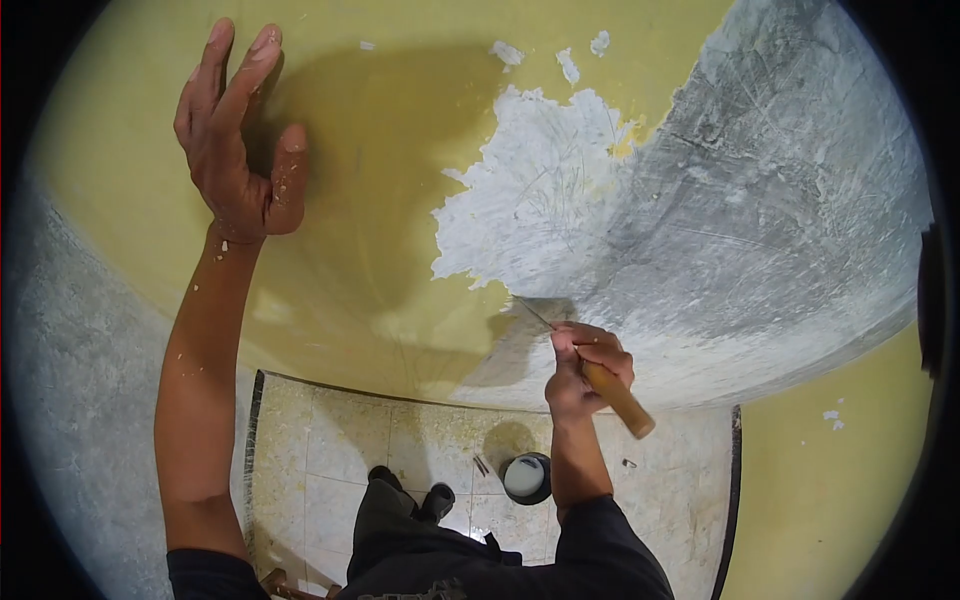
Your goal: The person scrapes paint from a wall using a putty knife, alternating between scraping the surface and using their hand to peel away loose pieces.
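My right hand [588, 368] is wrapped round a scraper with a wooden handle [620, 402]. Its thin metal blade [532, 313] points up and left, with the tip at the ragged lower edge of the yellow paint [390, 220]. Above the blade spreads a white patch [550, 190] of exposed wall, which runs into bare grey plaster [750, 220] on the right. Farther left, my left hand [235, 155] is raised against the painted wall, fingers outstretched and holding nothing. Paint flakes cling to its thumb, wrist and forearm.
On the tiled floor [640, 510] stands a dark bucket [525, 480] with whitish contents, near my feet [435, 502]. Two small sticks [481, 467] lie beside it. Yellow flakes litter the floor at left. A bare grey wall [80, 370] rises on the far left.
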Tool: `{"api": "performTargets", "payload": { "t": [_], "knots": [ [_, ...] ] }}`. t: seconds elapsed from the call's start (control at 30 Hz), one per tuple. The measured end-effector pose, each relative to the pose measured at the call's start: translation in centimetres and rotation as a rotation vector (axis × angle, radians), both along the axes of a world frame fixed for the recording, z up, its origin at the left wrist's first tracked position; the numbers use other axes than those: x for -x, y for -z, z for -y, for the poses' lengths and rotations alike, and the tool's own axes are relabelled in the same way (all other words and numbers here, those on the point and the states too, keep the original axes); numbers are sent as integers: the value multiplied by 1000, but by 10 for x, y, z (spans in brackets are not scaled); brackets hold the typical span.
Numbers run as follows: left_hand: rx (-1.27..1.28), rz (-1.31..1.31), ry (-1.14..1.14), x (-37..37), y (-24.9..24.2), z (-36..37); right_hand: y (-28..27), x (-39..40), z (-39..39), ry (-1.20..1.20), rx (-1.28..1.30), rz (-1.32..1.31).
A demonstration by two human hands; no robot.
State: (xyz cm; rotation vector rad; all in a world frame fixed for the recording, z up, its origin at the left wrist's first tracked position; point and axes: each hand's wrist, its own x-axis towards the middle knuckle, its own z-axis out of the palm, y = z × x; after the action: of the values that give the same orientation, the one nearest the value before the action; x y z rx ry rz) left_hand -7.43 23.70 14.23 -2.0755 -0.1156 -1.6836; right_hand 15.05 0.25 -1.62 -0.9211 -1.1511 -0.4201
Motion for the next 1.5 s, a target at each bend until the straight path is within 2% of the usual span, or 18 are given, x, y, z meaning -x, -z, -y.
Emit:
{"api": "performTargets", "payload": {
  "t": [0.27, 0.33, 0.37, 0.4, 0.47, 0.53, 0.6, 0.67, 0.73, 0.8, 0.83, 1.07, 1.13, 1.2, 1.27, 1.33, 1.43, 1.5],
  "knots": [
    [0, 38, 45, -1, -2, 0, -8, -5, -11, -118, -94, -85],
    [-3, 56, 45, -1, -2, 1, -11, -5, 0, -38, 291, 180],
    [0, 62, 48, -2, -3, 1, -16, -4, -1, -6, 189, 210],
    [-13, 66, 43, -1, -7, -1, -5, -8, -12, -215, -126, -11],
    [-43, 52, -93, 3, -6, 5, -24, 2, -9, -98, 9, -149],
    [-38, 68, -72, 1, -4, 2, -10, 5, -16, 23, 229, 321],
    [-46, 90, -65, 1, -6, -1, -21, 6, -7, -3, 240, 237],
    [-15, 84, -64, 2, -4, 2, -25, 10, -10, -33, -36, -49],
    [-28, 77, -64, 1, -6, -1, -16, 7, -9, -43, -129, -36],
    [-34, 72, -64, 4, -3, 1, -9, 4, 16, 54, 210, 92],
    [-31, 71, -68, 5, -3, 2, -3, 11, 30, 9, 357, -82],
    [34, -6, -155, -7, 14, 22, 51, 75, 115, -72, 405, -806],
    [176, -120, 59, -34, 58, 35, 59, 89, 138, -44, 400, -860],
    [293, -619, -76, -52, 89, 82, 66, 105, 156, 21, 440, -942],
    [363, -906, 33, -71, 144, 100, 84, 110, 168, 85, 445, -903],
    [193, -1191, 149, -65, 197, 112, 83, 115, 178, 24, 394, -1032],
    [392, -1400, 130, -39, 218, 145, 64, 128, 179, -42, 270, -1177],
    [1364, -1015, 807, -20, 245, 164, 58, 132, 177, -32, 181, -1211]
  ]
}}
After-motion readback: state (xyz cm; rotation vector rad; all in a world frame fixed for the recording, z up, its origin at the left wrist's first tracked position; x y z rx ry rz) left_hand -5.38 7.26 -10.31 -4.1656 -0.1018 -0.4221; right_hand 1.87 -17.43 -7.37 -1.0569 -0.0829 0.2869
